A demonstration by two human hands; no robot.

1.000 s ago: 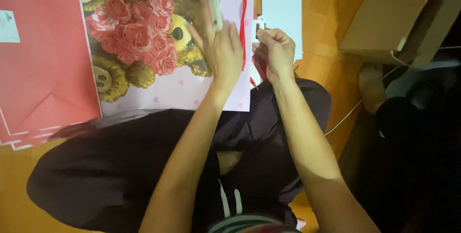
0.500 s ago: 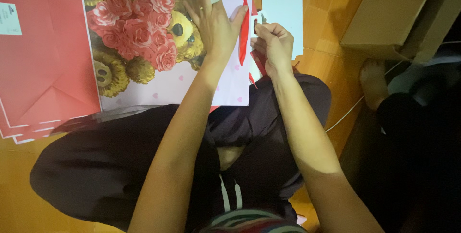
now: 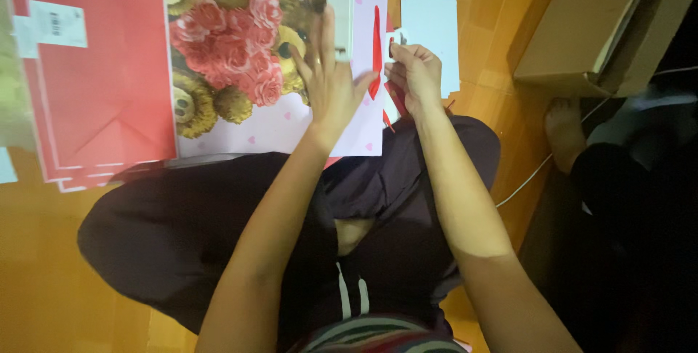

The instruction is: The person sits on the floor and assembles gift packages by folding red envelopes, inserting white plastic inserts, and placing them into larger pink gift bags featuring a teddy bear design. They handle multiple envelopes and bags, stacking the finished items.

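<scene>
hands at the edge of a teddy-bear sheet

the wooden floor (image 3: 73, 280) fills the view, with the person's dark trousers (image 3: 218, 237) spread across its middle. to the upper left lies a stack of red paper sheets (image 3: 102, 98), and touching its right side is a pale pink sheet printed with teddy bears and roses (image 3: 240, 69), small hearts scattered over it. at the upper right sits a brown cardboard box (image 3: 582, 26), well apart from the sheet. another person's bare foot (image 3: 563, 127) rests on the floor below the box. a white paper (image 3: 432, 33) lies just beside the pink sheet's right edge.

the left hand (image 3: 331, 84) lies flat and open on the pink sheet, fingers spread, pressing down near its right edge; a pale strip, like a ruler (image 3: 340, 11), lies under its fingertips and runs up the sheet. the right hand (image 3: 413, 77) is closed, pinching a small white-and-dark object (image 3: 395, 39) between thumb and fingers, too small to identify. a narrow red strip (image 3: 376, 51) stands between the two hands, along the sheet's edge.
</scene>
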